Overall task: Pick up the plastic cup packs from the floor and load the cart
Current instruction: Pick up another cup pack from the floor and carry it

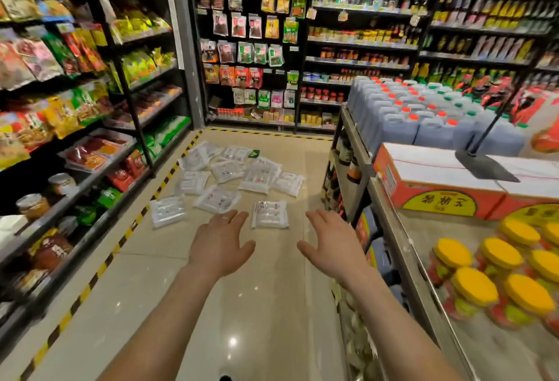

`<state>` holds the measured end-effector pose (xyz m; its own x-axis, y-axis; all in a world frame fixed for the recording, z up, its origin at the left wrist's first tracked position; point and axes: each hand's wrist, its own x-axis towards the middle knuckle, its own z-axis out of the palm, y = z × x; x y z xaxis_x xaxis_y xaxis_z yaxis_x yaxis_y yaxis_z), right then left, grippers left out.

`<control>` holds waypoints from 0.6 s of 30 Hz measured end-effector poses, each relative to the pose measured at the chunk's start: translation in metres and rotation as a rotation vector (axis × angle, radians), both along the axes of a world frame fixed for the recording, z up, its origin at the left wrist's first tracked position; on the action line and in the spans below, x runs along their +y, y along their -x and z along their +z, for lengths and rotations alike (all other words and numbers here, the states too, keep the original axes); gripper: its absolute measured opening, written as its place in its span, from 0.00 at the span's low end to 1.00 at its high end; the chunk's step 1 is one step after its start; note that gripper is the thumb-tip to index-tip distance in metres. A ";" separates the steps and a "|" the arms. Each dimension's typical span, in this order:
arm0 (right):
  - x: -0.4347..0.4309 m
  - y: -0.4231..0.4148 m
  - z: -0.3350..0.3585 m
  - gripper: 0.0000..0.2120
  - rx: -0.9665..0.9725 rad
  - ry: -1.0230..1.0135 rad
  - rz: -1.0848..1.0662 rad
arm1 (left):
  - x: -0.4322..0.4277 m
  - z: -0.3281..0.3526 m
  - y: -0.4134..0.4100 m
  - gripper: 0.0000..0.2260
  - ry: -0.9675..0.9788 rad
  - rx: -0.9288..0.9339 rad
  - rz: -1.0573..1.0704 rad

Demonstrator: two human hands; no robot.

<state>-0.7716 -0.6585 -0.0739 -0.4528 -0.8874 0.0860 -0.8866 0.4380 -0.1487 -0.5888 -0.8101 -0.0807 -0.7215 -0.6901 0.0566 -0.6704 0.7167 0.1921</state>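
Roughly a dozen packs (269, 214) are lying scattered on the floor (272, 305), none lifted yet; the left hand (222, 244) and right hand (332, 247) are reaching forward, spread wide, holding nothing.

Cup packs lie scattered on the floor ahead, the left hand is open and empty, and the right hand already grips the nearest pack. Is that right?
Not quite. The head view shows the right hand open and empty, just like the left hand. The nearest pack lies untouched on the floor, with the other cup packs scattered beyond it.
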 end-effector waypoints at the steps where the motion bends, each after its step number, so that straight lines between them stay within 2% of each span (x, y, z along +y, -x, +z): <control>1: -0.025 0.010 0.000 0.33 0.003 -0.004 -0.001 | -0.026 0.000 0.014 0.31 -0.007 0.008 -0.009; 10: -0.217 0.094 0.008 0.33 -0.056 0.021 -0.093 | -0.222 0.022 0.115 0.29 0.000 0.017 -0.118; 18: -0.344 0.176 -0.021 0.33 -0.088 0.042 -0.150 | -0.347 0.002 0.209 0.29 -0.018 -0.044 -0.166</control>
